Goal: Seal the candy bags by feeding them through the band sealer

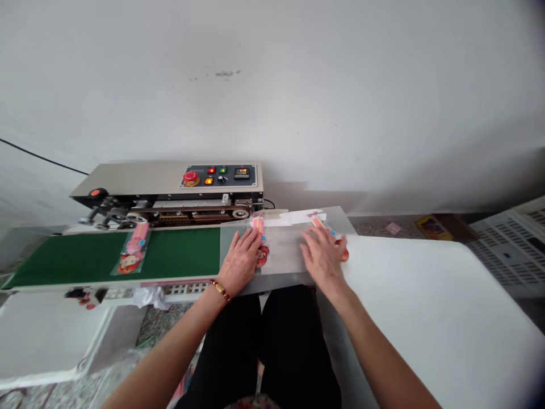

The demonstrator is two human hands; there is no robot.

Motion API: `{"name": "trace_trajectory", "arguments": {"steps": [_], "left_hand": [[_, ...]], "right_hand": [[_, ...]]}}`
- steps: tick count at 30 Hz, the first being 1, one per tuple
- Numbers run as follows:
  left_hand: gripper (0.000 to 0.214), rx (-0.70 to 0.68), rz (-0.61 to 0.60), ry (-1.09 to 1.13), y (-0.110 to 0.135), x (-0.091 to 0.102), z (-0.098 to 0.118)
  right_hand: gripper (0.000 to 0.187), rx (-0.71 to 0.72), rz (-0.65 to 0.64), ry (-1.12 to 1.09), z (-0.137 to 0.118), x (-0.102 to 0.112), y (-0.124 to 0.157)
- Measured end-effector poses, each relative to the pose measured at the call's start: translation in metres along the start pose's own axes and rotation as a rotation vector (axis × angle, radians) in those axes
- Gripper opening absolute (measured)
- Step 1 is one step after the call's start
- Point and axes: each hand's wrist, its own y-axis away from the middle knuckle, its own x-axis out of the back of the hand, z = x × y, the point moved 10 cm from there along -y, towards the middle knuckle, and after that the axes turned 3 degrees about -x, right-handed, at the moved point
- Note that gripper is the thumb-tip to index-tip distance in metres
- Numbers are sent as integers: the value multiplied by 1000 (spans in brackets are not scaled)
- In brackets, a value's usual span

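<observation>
My left hand [240, 262], with a beaded bracelet on its wrist, lies flat with fingers stretched out. Its fingertips touch a small clear packet [263, 255] with a pink and red cartoon design, on a pale translucent sheet [285, 250]. To the right, my right hand [324, 260] has its fingers spread over a similar packet [342, 251], partly covering it. Both packets point their top ends toward the sealing machine [170, 182]. A third packet [133, 250] lies on the green conveyor belt [183, 253], apart from both hands.
A red stop button [191, 178] and lit switches are on the machine's panel. A white table [417, 284] extends to the right, with white plastic crates [506, 255] beyond it. Below the belt on the left stands a white bin [46, 335]. Crumpled white paper [151, 297] hangs below the belt.
</observation>
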Motion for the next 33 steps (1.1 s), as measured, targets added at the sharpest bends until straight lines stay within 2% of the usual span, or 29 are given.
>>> {"name": "trace_trajectory", "arguments": {"steps": [3, 5, 6, 9, 12, 14, 17, 20, 22, 25, 28, 30, 33], "left_hand": [[43, -5, -3, 3, 13, 8, -24], [42, -24, 12, 6, 23, 15, -42], [41, -35, 23, 7, 29, 19, -52], [39, -49, 77, -12, 49, 30, -83], [34, 31, 232, -129, 64, 51, -104], [32, 70, 314, -167, 64, 61, -95], [35, -25, 266, -65, 35, 50, -45], [41, -130, 135, 35, -6, 23, 6], [46, -152, 51, 40, -23, 7, 23], [48, -125, -2, -9, -27, -7, 27], [48, -92, 21, -60, -18, -7, 25], [49, -80, 30, -79, -14, -6, 27], [50, -62, 33, -94, -13, -5, 27]], "right_hand": [[37, -100, 80, 57, 51, 4, 10], [39, -116, 80, 77, 66, 0, 15], [39, -104, 61, 79, 66, -2, 16], [39, -47, -14, 73, 37, -7, 16], [38, 1, -66, 43, -15, -9, 11], [37, 26, -82, -5, -50, -11, 7], [35, 61, -90, -74, -84, -14, 5], [32, 81, -101, -116, -89, -16, 6], [30, 92, -129, -148, -82, -17, 7], [34, 73, -156, -202, -62, -18, 0], [35, 42, -105, -201, -51, -15, -21], [34, 71, -78, -172, -58, -17, -38], [31, 115, -120, -140, -73, -29, -58]]}}
